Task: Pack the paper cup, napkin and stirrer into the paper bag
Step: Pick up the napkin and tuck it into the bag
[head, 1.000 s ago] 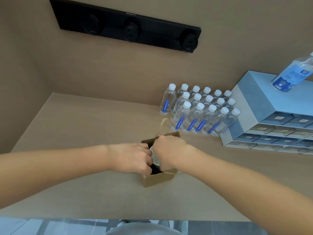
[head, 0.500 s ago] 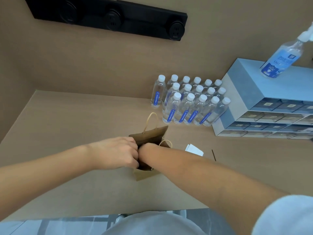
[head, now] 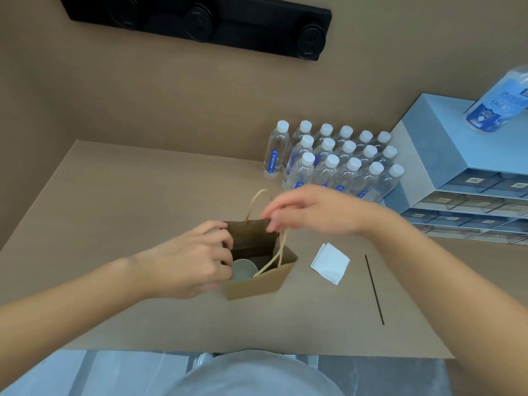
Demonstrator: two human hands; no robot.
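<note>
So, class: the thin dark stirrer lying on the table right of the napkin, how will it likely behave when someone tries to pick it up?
The stirrer looks very thin and lies flat on the table, so it is probably light but fiddly to pinch. It looks straight, so likely fairly stiff. If round, it may roll when nudged; its cross-section cannot be told.

You are looking at a paper bag (head: 257,284) of matt brown kraft with twisted paper-cord handles, and the paper cup (head: 243,270) inside is showing a smooth pale lining. To its right the napkin (head: 330,262) is lying soft, white and matt, beside a thin dark stirrer (head: 374,290). The counter (head: 128,201) is looking matt tan. Far right, the water bottles (head: 334,161) are gleaming clear plastic.
</note>
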